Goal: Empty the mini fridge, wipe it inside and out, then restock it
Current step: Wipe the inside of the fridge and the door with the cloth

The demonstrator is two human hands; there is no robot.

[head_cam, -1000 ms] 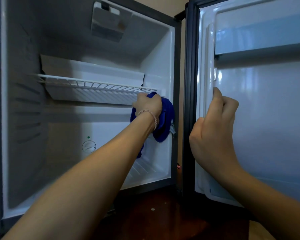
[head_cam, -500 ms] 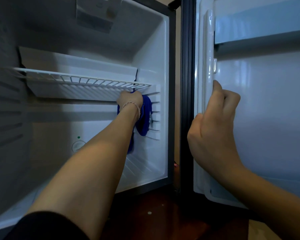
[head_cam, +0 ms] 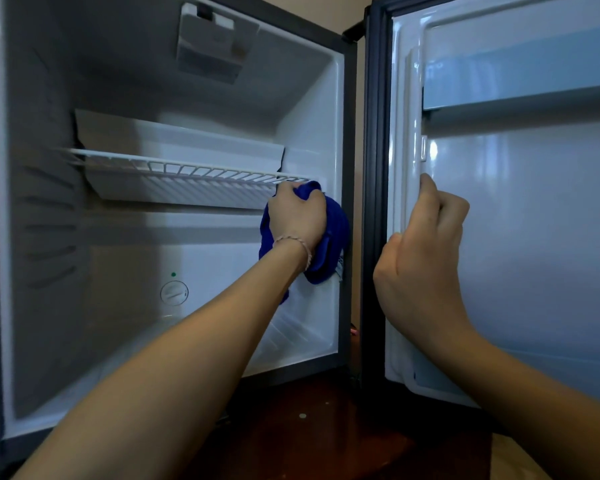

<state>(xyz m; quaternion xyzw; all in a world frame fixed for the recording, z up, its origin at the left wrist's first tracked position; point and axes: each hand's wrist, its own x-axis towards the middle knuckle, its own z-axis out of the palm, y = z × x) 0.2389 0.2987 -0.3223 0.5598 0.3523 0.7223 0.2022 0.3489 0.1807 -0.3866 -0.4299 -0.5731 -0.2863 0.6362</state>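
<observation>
The empty white mini fridge (head_cam: 129,98) stands open, blue cloth (head_cam: 336,233) against its right wall.

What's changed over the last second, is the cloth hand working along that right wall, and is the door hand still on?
The left hand, gripping the blue cloth, went deeper along the fridge's right inner wall, then came back toward the front, just under the wire shelf. The camera also shifted, so part of this is apparent. The right hand kept its hold on the door's inner edge; nothing taken or let go.

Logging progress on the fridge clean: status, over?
Left hand grips blue cloth against inner right wall, under wire shelf. Right hand holds open door. Fridge interior empty, nothing blocking.
</observation>
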